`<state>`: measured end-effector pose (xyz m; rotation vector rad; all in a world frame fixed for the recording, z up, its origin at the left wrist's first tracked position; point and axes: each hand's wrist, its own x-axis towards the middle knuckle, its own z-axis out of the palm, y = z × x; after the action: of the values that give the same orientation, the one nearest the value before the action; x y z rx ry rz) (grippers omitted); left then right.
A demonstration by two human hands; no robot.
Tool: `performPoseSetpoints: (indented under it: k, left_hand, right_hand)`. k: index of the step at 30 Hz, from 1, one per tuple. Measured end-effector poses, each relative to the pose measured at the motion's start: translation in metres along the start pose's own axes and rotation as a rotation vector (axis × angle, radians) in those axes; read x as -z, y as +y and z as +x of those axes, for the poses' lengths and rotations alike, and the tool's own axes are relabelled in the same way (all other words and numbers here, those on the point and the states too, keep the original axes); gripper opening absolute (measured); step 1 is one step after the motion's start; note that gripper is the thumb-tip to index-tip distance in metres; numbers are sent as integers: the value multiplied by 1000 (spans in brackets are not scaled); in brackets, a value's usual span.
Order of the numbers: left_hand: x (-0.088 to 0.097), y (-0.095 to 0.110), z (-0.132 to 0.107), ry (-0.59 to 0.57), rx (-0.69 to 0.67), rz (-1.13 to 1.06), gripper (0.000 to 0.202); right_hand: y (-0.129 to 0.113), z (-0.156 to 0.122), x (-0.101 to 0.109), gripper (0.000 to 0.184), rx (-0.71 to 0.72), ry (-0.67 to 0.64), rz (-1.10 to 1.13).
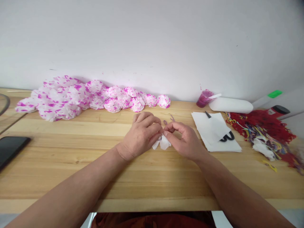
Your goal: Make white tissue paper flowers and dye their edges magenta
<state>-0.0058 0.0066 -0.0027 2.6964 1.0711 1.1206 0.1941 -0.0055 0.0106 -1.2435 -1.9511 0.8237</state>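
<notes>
Just above the table middle, my left hand (142,136) curls over a small piece of white tissue paper (165,143) gathered at its centre, with its fingers closed on it. A thin dark purple yarn (159,138) loops around the paper. My right hand (185,139) meets the left from the other side, thumb and forefinger pinched at what seems to be the yarn; the fingertips partly hide it. Loose purple yarn ends (172,118) show just beyond the fingers.
Pink-speckled white paper flowers (59,98) line the wall at left. Rightward are stacked white sheets (223,146), black-handled scissors (229,136) partly under paper, a cup of magenta liquid (203,99), a white roll (231,105) and tangled yarn (270,126). A phone (11,148) lies far left.
</notes>
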Motion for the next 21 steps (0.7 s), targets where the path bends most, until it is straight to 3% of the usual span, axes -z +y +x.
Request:
performPoseSetpoints:
  k: [7,12,21]
  left_hand:
    - [1,5,1,-30,-54,-51,9]
    - [2,3,3,-36,28,-123,19]
    - [3,-1,2,-16,112,-152,5]
  right_hand:
    - [4,1,-2,10,-110,28,14]
    - [3,0,0,9,-57,15,4]
    - [1,0,2,12,-49,13,-1]
